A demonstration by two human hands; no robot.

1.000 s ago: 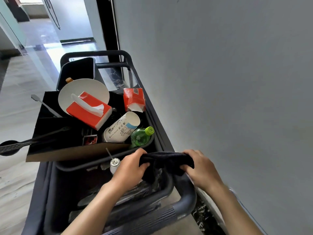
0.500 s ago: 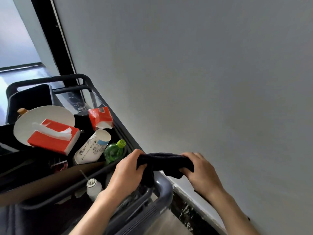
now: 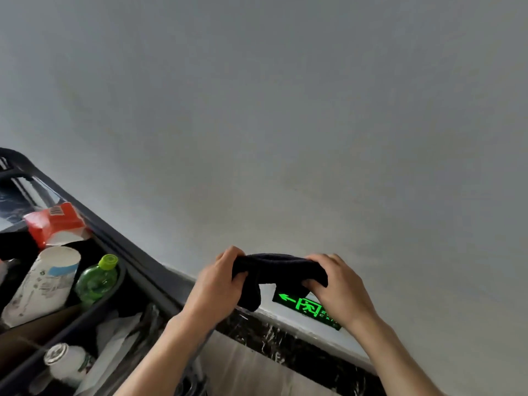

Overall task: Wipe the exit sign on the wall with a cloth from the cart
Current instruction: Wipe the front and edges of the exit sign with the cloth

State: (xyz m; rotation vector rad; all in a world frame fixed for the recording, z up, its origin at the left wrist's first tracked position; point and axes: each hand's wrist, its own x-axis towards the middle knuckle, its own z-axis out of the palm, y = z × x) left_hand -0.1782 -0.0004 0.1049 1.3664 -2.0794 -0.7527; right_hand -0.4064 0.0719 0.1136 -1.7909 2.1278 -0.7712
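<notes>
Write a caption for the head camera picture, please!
Both hands hold a dark cloth above the green exit sign.

Green bottle (image 3: 97, 281) with a yellow-green cap lies beside a tipped white paper cup (image 3: 43, 284). Red tissue pack (image 3: 55, 224) sits behind them. White capped bottle (image 3: 64, 364) lower down. Dark marble baseboard (image 3: 300, 350) runs under the grey wall (image 3: 285, 110).

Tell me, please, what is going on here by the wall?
A person holds a dark cloth bunched between the left hand and right hand, beside the cart. The lit green exit sign sits low on the wall, just behind the hands. The cloth is not touching it yet.
</notes>
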